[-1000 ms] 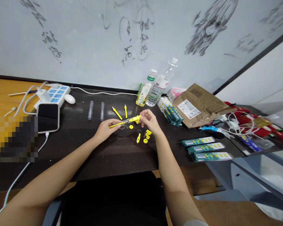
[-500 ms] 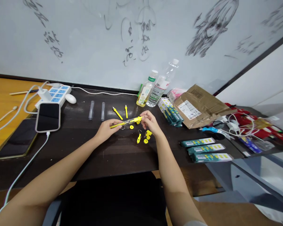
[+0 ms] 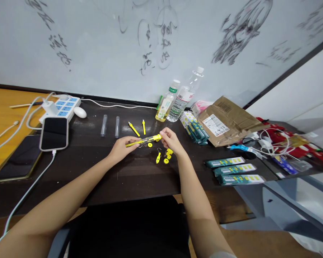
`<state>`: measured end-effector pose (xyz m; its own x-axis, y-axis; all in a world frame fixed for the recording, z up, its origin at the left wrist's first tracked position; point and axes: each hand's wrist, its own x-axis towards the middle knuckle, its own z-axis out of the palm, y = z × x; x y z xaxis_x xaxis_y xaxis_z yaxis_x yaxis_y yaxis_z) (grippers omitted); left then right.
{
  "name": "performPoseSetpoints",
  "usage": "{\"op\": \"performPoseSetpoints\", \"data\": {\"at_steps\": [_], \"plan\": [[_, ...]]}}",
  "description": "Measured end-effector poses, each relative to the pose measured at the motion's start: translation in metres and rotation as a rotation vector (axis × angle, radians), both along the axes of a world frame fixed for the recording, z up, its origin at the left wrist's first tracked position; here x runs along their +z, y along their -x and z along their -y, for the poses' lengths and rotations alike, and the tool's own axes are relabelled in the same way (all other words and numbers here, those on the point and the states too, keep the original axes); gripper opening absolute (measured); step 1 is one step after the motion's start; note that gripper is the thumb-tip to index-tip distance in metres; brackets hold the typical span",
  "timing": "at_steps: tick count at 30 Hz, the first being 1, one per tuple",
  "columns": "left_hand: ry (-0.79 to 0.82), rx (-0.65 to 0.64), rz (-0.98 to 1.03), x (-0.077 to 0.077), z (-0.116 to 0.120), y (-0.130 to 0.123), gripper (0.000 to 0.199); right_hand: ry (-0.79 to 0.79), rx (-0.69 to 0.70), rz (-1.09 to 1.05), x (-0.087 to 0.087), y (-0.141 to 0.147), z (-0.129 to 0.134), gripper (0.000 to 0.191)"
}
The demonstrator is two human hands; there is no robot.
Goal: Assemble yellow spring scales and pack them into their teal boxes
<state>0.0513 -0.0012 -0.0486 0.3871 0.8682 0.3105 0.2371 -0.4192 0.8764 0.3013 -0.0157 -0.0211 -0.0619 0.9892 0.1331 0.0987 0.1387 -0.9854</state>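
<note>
Above the middle of the dark table, I hold a tubular spring scale [image 3: 148, 139] nearly level, with a clear barrel between yellow ends. My left hand [image 3: 121, 149] is closed around its yellow marked end. The fingers of my right hand [image 3: 170, 139] pinch the yellow cap at the other end. Below lie a yellow ring [image 3: 150, 145], a yellow hook piece [image 3: 158, 157] with a wire hook, and several small yellow caps and rings [image 3: 169, 154] beside small springs. Behind my hands lie two slim yellow rods [image 3: 134, 129] and two clear tubes [image 3: 104, 126].
A white power strip [image 3: 66, 107], a charging phone [image 3: 54, 133] and cables occupy the left. Two bottles [image 3: 181, 102] stand at the back, near boxes and a torn cardboard package [image 3: 228, 120]. Several green-and-white boxes [image 3: 240, 179] lie at right, beside tangled red items.
My right fingers have shifted slightly and closed more on the cap. More of the clear barrel shows between the yellow ends. My left hand has hardly moved.
</note>
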Motion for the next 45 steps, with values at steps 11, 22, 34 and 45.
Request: {"op": "performPoseSetpoints", "data": {"at_steps": [11,22,34,45], "plan": [[0.05,0.002,0.028,-0.0016,-0.0029,0.0016,0.032,-0.137,0.034,-0.018,0.0012,-0.0034,0.0004,0.026],[0.021,-0.009,-0.003,0.0022,0.0009,-0.0003,0.031,-0.072,-0.011,0.045,0.0069,-0.0006,0.0031,0.026],[0.021,-0.005,0.029,0.0026,0.0001,0.0006,0.031,-0.011,-0.002,0.053,0.003,-0.0002,0.0015,0.039],[0.023,-0.012,0.013,0.0043,0.0006,0.0014,0.031,-0.117,-0.006,-0.05,0.0054,0.0016,0.0023,0.037]]}}
